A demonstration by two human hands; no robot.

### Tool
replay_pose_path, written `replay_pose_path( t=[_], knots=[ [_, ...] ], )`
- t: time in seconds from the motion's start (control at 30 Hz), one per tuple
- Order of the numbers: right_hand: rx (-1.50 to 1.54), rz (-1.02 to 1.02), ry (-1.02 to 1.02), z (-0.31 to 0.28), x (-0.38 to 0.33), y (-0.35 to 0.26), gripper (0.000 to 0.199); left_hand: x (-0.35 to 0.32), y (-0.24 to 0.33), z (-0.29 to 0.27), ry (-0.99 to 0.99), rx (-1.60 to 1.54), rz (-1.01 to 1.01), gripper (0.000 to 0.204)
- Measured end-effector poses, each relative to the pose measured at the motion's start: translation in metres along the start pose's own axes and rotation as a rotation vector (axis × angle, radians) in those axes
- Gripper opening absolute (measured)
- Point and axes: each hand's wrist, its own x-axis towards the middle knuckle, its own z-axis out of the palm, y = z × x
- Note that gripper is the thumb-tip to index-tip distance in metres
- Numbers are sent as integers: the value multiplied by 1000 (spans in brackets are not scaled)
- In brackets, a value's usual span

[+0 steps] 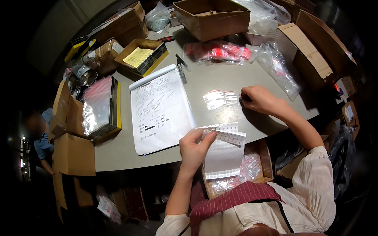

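My left hand (193, 151) pinches the top of a sheet of small round stickers (223, 160) between thumb and fingers. The upper part of the sheet curls over, and its lower part hangs past the table's front edge. On the table ahead lie small clear zip bags (214, 99) in a short row. My right hand (258, 99) rests at the right end of that row, with its fingers curled together. What those fingertips hold, if anything, is hidden. Below the sheet, an open box (266, 160) contains bags of small white rings (251, 166).
A handwritten notepad (159, 114) lies left of my hands, with a black marker (181, 72) beside it. Bags of red items (218, 52) lie farther back. Cardboard boxes (212, 21) line the far side. A box of zip bags (98, 106) stands left; a person (43, 133) is beyond.
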Motion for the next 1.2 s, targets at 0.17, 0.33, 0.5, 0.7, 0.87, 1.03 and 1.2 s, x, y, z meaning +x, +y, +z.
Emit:
replay_pose_path(
  t=[0.17,0.33,0.5,0.7,0.87,1.03,1.2],
  knots=[
    [-80,-100,128,-14,10,-15,21,-2,7,-1,2,-42,18,17],
    [268,-93,-43,-6,37,-22,19,-2,9,-1,9,-51,59,17],
    [-75,-260,177,20,42,-17,20,1,4,0,6,-44,96,17],
    [108,-248,95,-10,12,-54,20,-1,3,0,26,-20,130,18],
    [230,-332,-9,-21,-32,-89,25,0,1,4,63,-10,111,20],
    [78,-384,68,-2,-47,-99,33,1,-5,5,77,8,77,33],
    [-89,-408,218,17,-46,-103,34,1,-9,7,92,-64,58,35]
  ],
)
